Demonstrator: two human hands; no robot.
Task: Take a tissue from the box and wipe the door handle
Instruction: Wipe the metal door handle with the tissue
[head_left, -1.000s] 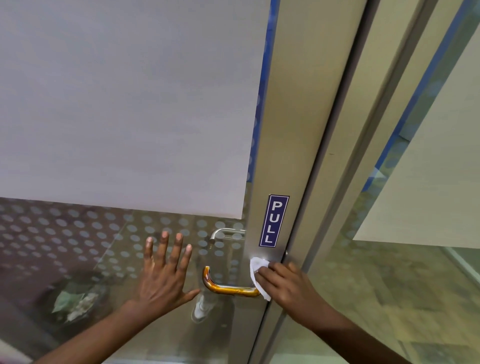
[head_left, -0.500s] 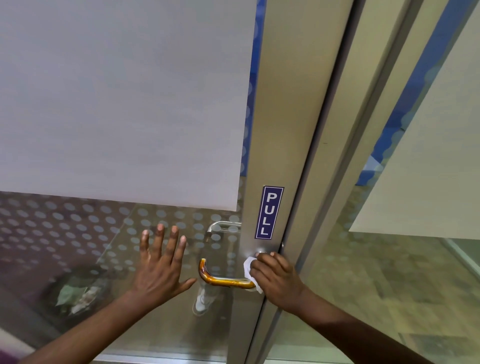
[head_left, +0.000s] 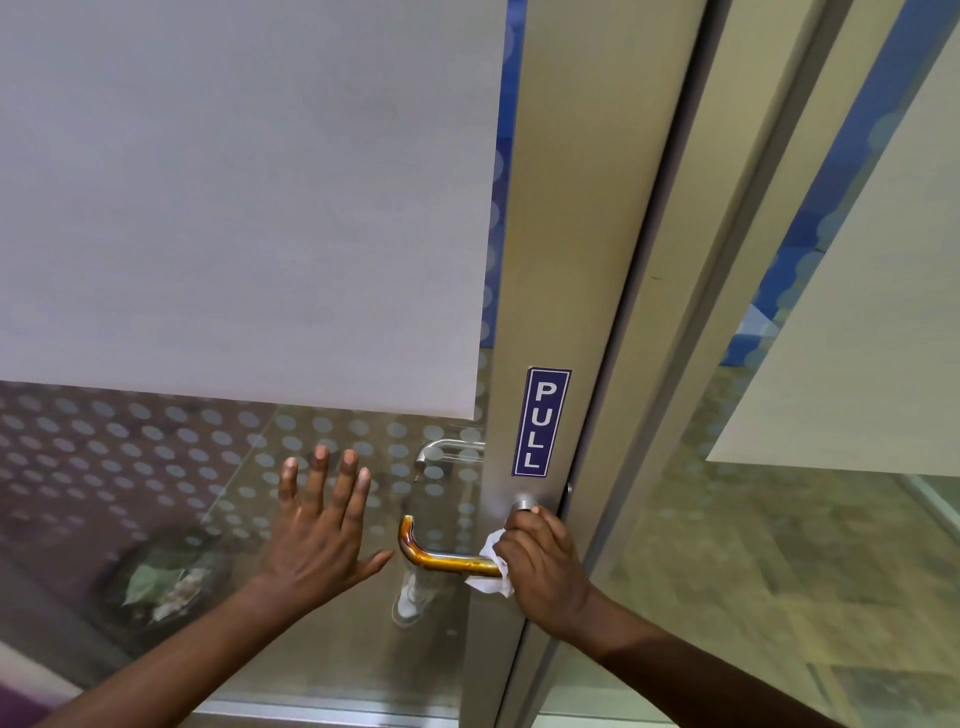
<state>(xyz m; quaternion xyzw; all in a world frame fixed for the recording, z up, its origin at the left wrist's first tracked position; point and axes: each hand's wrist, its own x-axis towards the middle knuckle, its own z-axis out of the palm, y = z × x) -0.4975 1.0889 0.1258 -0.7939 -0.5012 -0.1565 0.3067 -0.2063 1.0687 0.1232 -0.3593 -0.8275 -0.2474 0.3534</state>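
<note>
Dotted glass door (head_left: 156, 457) w/ metal frame (head_left: 582, 260); beyond, maybe tiled floor.

The curved metal door handle (head_left: 441, 558) gleams amber-gold. A crumpled white tissue (head_left: 491, 569) is pressed against it. Above, the narrow sticker (head_left: 540, 422) is navy blue with white letters reading PULL, set on the brushed silver-grey door frame (head_left: 582, 249). The glass door panel (head_left: 156, 457) carries rows of pale frosted dots beneath a plain matte grey-white film.
</note>
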